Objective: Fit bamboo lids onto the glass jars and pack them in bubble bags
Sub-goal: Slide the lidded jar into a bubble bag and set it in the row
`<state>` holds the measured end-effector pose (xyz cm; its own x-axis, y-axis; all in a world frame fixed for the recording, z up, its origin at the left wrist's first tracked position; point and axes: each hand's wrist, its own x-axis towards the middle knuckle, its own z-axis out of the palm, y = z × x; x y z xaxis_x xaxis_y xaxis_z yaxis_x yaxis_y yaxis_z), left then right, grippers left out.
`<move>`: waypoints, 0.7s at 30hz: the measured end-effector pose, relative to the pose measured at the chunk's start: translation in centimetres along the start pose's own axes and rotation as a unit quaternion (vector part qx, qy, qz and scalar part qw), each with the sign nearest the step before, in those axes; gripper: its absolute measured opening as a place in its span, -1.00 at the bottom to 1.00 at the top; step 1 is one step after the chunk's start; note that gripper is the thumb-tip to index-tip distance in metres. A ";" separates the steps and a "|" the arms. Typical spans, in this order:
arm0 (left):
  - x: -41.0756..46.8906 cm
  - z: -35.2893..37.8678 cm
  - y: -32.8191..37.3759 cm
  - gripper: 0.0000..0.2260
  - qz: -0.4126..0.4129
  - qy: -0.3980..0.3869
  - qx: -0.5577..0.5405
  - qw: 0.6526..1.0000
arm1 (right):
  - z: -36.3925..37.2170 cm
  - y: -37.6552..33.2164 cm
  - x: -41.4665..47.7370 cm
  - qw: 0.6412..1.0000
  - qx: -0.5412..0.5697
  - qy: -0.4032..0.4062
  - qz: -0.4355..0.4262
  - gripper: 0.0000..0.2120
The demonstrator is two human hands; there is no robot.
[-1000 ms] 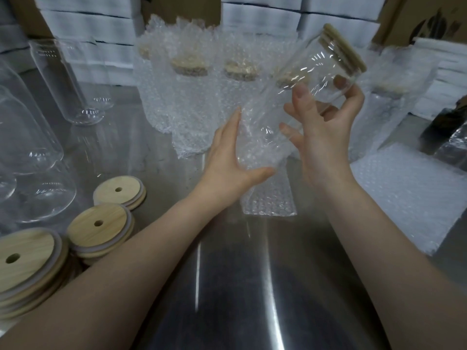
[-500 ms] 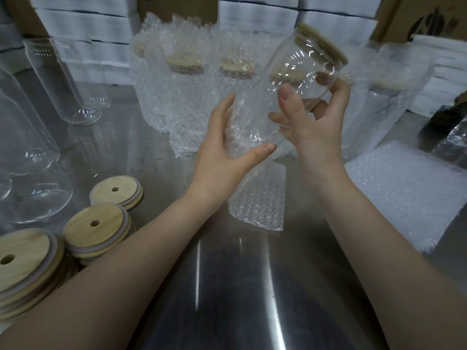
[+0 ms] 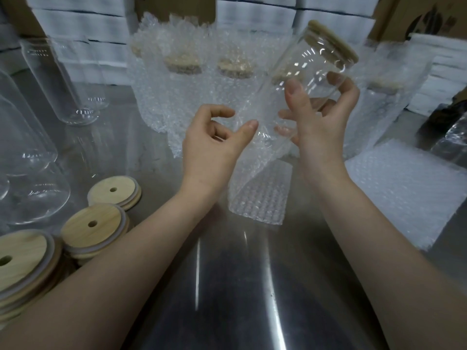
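Gripping tilted clear bamboo-lidded glass jar [image 3: 310,64]: R hand [image 3: 321,122]. Jar base blurs into clear bubble bag [image 3: 257,193]; L hand [image 3: 212,145] beside jar, curled, hold unclear.

- This is a packing workshop or stockroom rather than a home: the work is done at a bare steel surface [image 3: 227,286].
- Stacks of identical white boxes [image 3: 80,24] line the back, with brown cardboard cartons [image 3: 414,16] among them.
- The same goods lie about in quantity: empty glass jars [image 3: 58,82] at the left, and bamboo lids [image 3: 93,226] piled in stacks beside them.
- A row of wrapped jars [image 3: 192,97] stands at the middle back, each inside bubble wrap.
- A pile of flat bubble bags [image 3: 404,193] lies at the right.
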<state>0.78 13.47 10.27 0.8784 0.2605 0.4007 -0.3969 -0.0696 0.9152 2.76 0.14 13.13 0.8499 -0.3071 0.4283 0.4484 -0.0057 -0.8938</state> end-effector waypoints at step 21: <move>0.2 -0.1 0.1 -0.64 -0.106 -0.087 -0.146 0.980 | -0.2 0.5 0.2 0.997 -0.019 -0.007 -0.073 -0.26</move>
<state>0.91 13.59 10.47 0.9713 0.0692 0.2274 -0.2376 0.2532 0.9378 3.05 -0.12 12.76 0.7808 -0.2866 0.5551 0.5562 -0.0858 -0.8266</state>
